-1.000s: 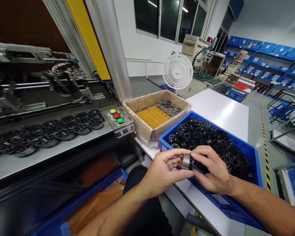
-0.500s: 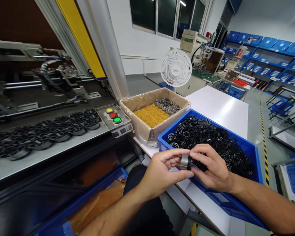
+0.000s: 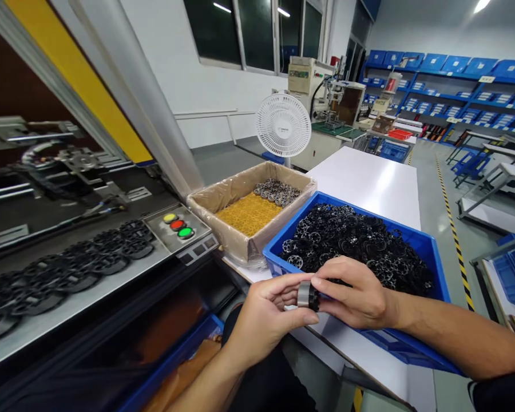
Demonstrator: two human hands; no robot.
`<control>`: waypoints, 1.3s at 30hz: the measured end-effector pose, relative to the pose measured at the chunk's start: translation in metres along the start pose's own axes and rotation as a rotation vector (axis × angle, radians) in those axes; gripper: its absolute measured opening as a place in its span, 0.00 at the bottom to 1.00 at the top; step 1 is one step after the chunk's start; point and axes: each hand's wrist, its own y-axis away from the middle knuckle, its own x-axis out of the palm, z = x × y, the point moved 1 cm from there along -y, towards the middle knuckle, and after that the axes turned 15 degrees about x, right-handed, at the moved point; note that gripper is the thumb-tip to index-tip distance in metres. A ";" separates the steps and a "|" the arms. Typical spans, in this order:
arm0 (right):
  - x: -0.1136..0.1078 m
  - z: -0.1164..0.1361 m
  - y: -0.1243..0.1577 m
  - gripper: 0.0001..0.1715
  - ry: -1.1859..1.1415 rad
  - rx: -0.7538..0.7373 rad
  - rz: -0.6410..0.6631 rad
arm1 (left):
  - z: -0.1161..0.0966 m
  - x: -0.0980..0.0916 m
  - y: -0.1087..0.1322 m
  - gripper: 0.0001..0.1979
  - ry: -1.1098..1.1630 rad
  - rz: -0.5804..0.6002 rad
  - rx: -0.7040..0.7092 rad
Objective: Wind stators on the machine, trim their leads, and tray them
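A short silver metal ring (image 3: 303, 294), which looks like a motor stator core, is between my hands above the near edge of the blue bin (image 3: 438, 269). Fingers and thumb of my left hand (image 3: 271, 306) close around it from the left. A black toothed plastic part (image 3: 314, 297) sits against its right end. My right hand (image 3: 355, 293) grips that part, its fingertips meeting my left ones at the top. How deeply the two pieces fit together is hidden. A heap of similar black spoked parts (image 3: 343, 229) fills the bin.
A plastic-lined carton (image 3: 251, 254) holds yellow pieces and grey rings. On the left, a machine has black rings (image 3: 75, 269) along its ledge and a button panel (image 3: 180, 232). A fan (image 3: 283, 126) stands behind the white table (image 3: 369, 171).
The view has turned, so the surroundings sit differently in it. My hands keep their hold on the ring and black part, with little change of grip.
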 end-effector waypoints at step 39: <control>-0.046 -0.120 0.013 0.09 0.830 1.069 0.306 | -0.013 -0.034 0.019 0.14 -0.883 0.007 0.534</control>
